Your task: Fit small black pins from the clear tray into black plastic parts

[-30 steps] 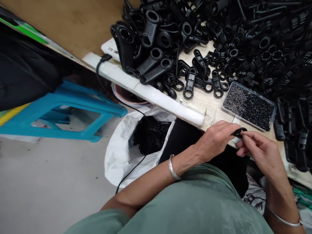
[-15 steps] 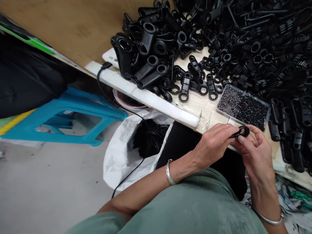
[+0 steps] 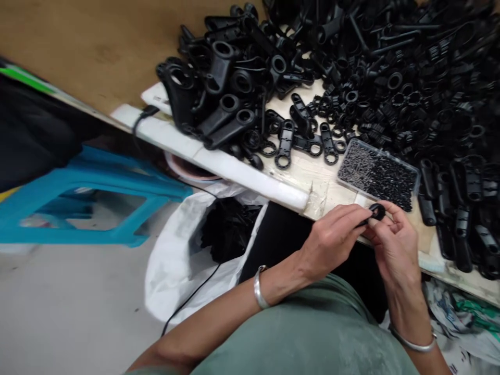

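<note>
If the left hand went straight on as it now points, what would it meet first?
Past the black plastic ring-ended part it holds, the left hand would probably meet the right hand first; depth is unclear.

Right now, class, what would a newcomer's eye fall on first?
A sprawling heap of black plastic parts fills the upper right. A bright blue plastic stool stands out at left. Right of centre, the bare left hand and right hand hold a black ring-ended part.
</note>
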A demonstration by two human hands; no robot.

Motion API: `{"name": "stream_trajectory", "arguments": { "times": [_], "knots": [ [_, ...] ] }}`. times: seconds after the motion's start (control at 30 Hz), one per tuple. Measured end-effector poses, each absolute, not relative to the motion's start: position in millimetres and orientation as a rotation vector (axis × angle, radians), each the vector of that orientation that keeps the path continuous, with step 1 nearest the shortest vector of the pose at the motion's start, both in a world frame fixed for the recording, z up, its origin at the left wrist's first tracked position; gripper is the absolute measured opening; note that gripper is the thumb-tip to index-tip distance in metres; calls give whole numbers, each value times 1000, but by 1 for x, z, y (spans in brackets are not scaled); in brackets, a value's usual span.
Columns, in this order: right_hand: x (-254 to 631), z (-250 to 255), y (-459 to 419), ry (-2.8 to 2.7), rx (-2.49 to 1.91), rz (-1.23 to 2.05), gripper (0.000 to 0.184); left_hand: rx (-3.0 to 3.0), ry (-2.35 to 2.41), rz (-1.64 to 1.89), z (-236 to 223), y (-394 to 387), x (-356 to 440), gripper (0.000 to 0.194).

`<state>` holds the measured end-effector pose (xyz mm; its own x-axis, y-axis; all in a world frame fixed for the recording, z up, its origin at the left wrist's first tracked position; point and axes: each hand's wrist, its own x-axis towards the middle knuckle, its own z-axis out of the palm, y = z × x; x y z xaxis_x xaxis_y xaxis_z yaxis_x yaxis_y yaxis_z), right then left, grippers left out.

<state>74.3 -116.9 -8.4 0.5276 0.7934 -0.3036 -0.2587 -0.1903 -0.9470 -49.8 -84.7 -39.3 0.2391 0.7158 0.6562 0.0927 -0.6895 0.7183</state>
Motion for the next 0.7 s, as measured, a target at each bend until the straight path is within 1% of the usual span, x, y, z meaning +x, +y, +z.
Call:
{"name": "stream_trajectory", "arguments": {
  "times": [0.17,0.4,0.47,0.53,0.63,0.7],
  "knots": [
    [75,-7,-121,-582,-1436,1069,46,1998,777,1445,-39,-86,-49,22],
    [111,10,-133,-953,-1660,1041,50,2046,527,1301,-34,-82,-56,32],
    [133,20,-139,-1019,-1704,915,51,2085,562,1317,-32,-78,-61,27],
    [158,31,-146,-1026,-1748,720,54,2120,651,1370,-31,-72,-66,20],
    [202,47,-157,-1033,-1872,372,62,2172,781,1411,-32,-64,-73,19],
    [233,57,-162,-1047,-1969,110,61,2202,847,1407,-32,-59,-77,19]
  ]
}}
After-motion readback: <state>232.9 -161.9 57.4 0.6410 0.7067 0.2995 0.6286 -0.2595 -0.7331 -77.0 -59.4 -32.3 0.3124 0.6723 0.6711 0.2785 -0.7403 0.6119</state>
